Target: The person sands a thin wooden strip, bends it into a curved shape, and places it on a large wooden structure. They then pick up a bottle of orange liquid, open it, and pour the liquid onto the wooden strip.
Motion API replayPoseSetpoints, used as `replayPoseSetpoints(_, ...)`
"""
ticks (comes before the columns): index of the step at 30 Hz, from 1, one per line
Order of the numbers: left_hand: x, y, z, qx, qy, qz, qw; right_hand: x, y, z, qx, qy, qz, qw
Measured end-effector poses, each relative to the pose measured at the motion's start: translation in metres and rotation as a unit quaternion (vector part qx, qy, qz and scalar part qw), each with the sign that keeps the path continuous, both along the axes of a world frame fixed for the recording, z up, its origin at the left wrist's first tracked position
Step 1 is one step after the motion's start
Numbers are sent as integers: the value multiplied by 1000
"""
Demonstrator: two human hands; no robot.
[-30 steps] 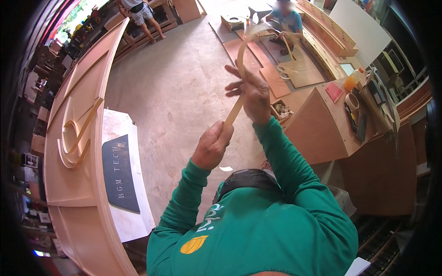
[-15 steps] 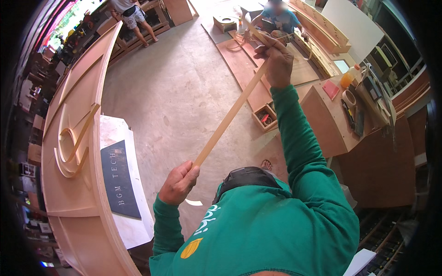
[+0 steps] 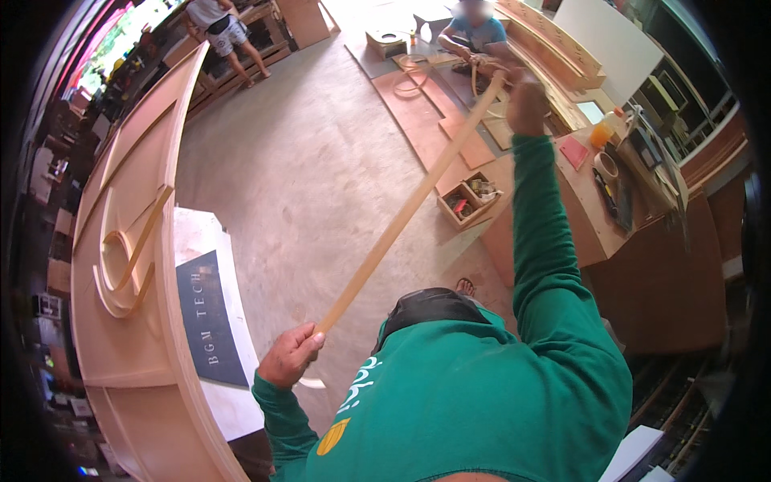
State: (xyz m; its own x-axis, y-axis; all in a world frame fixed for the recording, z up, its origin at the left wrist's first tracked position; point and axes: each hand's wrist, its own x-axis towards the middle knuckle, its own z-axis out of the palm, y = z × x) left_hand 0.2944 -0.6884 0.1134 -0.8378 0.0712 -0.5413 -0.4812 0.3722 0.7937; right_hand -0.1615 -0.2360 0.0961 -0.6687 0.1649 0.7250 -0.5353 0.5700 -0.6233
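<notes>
Just right of the wooden panel [image 3: 136, 333], a dark sign [image 3: 230, 349] carried pale capital letters [image 3: 206, 319]; farther right, a green shirt [image 3: 490, 394] carried white letters [image 3: 363, 384].

Woodworking workshop: large framed wood panel [image 3: 120, 341]; right of it, plywood sheets [image 3: 409, 112] on concrete floor [image 3: 281, 169], open wooden box [image 3: 482, 215].

- Head view: I watch through the left camera of a side-by-side pair worn on the person's head.
- Facing: steeply down over the green shirt [image 3: 474, 386] at 6 o'clock, forward across the floor [image 3: 273, 161] toward 12.
- Range: shirt closest; left hand [image 3: 289, 357], 7 o'clock, near; standing co-worker [image 3: 229, 36], 11 o'clock, far.
- Lens: wide fisheye, upright; wooden panel [image 3: 132, 337] bowed at 9 o'clock.
</notes>
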Motion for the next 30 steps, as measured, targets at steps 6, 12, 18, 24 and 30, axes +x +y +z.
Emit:
replayPoseSetpoints(6, -48, 16, 22, -347, 228, -173, 893, 67, -56, 12, 146, -65, 279, 947)
replayPoseSetpoints(12, -128, 60, 76, -527, 376, -338, 683, 214, -200, -4, 302, -327, 621, 645)
replayPoseSetpoints(18, -131, 44, 68, -269, 614, 1, 742, 180, -208, 6, -268, -372, 577, 675)
replayPoseSetpoints(24, -112, 37, -79, -81, 304, 0, 949, 121, -166, 48, -394, -346, 569, 633)
replayPoseSetpoints(30, -125, 81, -113, -11, 354, 60, 933, 80, -133, 15, -474, -367, 545, 586)
